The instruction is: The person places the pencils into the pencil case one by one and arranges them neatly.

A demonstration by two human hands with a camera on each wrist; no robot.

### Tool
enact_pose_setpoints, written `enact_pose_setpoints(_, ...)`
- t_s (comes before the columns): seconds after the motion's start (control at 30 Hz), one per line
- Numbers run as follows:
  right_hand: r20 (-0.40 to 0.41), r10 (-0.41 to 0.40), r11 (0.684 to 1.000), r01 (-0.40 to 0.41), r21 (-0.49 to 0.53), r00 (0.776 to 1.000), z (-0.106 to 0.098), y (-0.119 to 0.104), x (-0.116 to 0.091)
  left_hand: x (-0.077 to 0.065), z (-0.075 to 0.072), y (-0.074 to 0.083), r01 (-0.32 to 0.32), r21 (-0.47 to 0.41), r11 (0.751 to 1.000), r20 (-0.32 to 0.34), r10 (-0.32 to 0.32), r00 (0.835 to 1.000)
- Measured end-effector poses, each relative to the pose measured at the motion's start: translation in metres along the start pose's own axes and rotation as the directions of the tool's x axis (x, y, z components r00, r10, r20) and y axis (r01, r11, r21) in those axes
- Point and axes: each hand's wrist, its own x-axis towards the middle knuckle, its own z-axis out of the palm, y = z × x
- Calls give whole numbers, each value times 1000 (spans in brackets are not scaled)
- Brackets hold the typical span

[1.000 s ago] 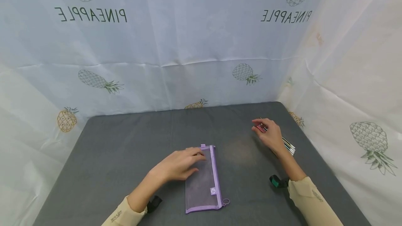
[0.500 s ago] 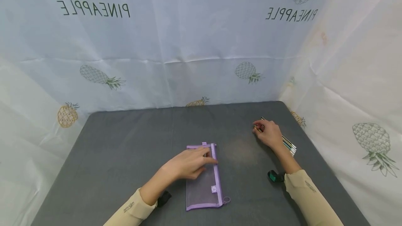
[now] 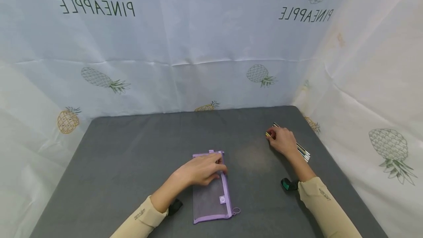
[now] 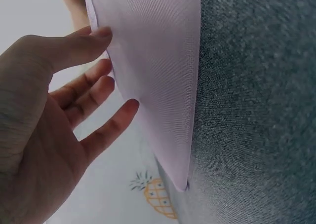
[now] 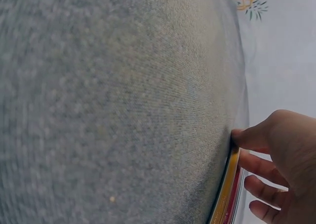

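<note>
A purple mesh zip pouch (image 3: 208,201) lies on the dark grey table. My left hand (image 3: 203,169) is over its far half, with thumb and index finger meeting at the zipper edge. In the left wrist view the thumb (image 4: 96,42) overlaps the pouch's border (image 4: 190,135), while the other fingers spread along it. On the right, my right hand (image 3: 282,141) pinches the end of a yellow pencil (image 5: 226,187) between thumb and index finger. Several more pencils (image 3: 303,152) lie in a bundle beneath that hand, their middles hidden by it.
The pouch's ring pull (image 3: 236,211) sticks out at its near right corner. A pale curtain (image 3: 198,39) printed with pineapples stands behind and beside the table (image 3: 132,164). Each wrist carries a dark strapped camera, such as the right one (image 3: 288,184).
My left hand has moved right and farther over the pouch, its index finger curling down at the zipper. My right fingers have closed on a yellow pencil, whose end now shows beside the bundle.
</note>
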Motion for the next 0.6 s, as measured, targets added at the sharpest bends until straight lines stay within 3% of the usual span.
enact_pose_setpoints(0.2,8,-44,999,44,-25,999,-1,0,-1,-6,-5,-2,0,-62,998,-47,-3,999)
enact_pose_setpoints(0.6,37,-104,995,104,-2,994,-3,0,1,-10,-14,-9,-13,-56,998,-147,5,989)
